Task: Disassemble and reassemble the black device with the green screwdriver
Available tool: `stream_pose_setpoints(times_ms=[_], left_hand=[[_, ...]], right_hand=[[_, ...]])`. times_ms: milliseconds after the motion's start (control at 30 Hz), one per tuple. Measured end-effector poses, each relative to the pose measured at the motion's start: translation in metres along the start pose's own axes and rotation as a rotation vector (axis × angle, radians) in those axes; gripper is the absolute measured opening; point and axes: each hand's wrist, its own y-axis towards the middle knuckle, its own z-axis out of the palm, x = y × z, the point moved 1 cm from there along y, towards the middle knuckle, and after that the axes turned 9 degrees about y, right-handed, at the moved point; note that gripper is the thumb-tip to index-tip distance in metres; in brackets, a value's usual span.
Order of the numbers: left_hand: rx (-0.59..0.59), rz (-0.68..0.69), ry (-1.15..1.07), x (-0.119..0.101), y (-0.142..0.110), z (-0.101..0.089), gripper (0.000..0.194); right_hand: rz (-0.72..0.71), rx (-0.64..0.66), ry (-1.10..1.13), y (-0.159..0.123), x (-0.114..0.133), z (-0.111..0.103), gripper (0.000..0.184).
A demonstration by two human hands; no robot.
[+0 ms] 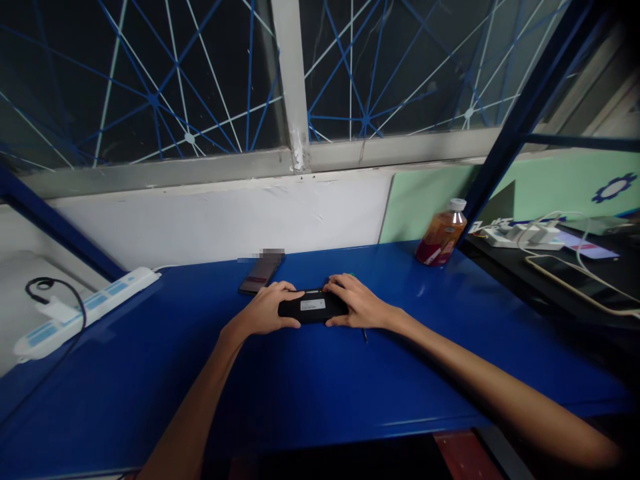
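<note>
Your left hand [266, 309] and right hand [364, 304] grip the two ends of a black box [311, 316] between them. Each thumb lies along the near edge, with fingers at the far edge. The box's upturned face carries a white label [313, 305], which shows in the gap between your hands. You hold the box over the counter [310, 393]; whether it touches the surface is hard to tell.

Just beyond your left hand lies a dark phone [261, 275], flat on the counter and slanting away from you. Well to the left of that hand, a white power strip [113, 300] runs at an angle, with a plug [57, 311] in its nearer part and a black cable curving from it.

A thin dark stick [365, 336] pokes out just below your right hand, and a small green bit [353, 275] shows past its fingers. Farther off, beyond and to the right of that hand, a bottle [442, 239] stands upright under a white cap. Well to the right of it, a second phone [575, 280] lies on a black surface [505, 267].
</note>
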Motion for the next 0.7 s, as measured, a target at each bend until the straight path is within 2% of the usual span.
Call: stream_pose_setpoints(times_ms=[200,300,700], left_hand=[[0.001,-0.001,0.032,-0.003,-0.001,-0.001,0.066],[-0.002,0.005,0.044,-0.004,-0.002,-0.001,0.066],[0.028,0.01,0.071,-0.006,-0.003,-0.001,0.07]], right_hand=[[-0.002,-0.032,-0.051,0.002,0.006,0.009,0.071],[0.005,-0.034,-0.029,0.003,0.006,0.012,0.068],[0.06,0.028,0.088,0.008,0.01,0.006,0.061]])
